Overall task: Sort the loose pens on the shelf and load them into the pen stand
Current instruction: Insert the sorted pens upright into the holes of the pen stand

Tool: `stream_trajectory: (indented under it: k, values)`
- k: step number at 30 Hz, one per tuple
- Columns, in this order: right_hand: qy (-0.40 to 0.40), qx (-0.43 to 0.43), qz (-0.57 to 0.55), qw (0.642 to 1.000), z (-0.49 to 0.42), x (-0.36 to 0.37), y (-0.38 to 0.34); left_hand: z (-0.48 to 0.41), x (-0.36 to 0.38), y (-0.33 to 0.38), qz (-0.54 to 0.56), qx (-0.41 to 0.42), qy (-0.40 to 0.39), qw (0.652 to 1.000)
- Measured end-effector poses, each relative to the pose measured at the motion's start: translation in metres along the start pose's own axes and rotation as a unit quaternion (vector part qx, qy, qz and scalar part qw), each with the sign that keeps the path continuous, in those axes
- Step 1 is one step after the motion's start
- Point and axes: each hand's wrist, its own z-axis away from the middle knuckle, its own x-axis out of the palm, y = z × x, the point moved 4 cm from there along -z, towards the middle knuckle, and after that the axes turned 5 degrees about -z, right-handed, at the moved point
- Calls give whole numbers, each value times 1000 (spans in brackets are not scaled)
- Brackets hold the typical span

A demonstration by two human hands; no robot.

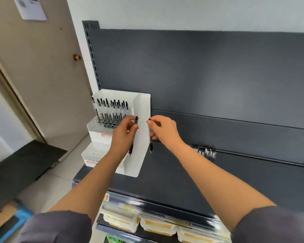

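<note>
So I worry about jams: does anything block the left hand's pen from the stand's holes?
Nothing visible does. The left hand holds its pen just right of the pen stand, whose lower front holes look free.

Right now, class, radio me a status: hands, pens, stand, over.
Left hand holds one pen; right hand holds another. Stand, top tier part full. Loose pens wait on shelf. Nothing blocking.

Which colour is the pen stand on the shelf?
White, seen in the head view: the pen stand.
</note>
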Motion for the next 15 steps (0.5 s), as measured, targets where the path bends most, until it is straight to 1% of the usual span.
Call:
stream_trajectory:
  k: [3, 6, 8, 11, 15]
  values:
    - [-17, -34, -31, 999, -23, 33, -32, -21, -46, -14, 25, 4, 40, 999]
    - [-16, -53, -60, 997, -49, 67, -57, -47, -88, -31, 33, 10, 73, 997]
    - [-11, -67, -64, 996, -66, 93, -73, -67, -115, -43, 35, 27, 86, 995]
    - [1, -82, -49, 995, -88, 127, -87, -97, -143, -61, 3, 54, 101, 993]
    - [17, -91, 21, 995, -108, 157, -91, -130, -158, -83, -10, 75, 97, 992]
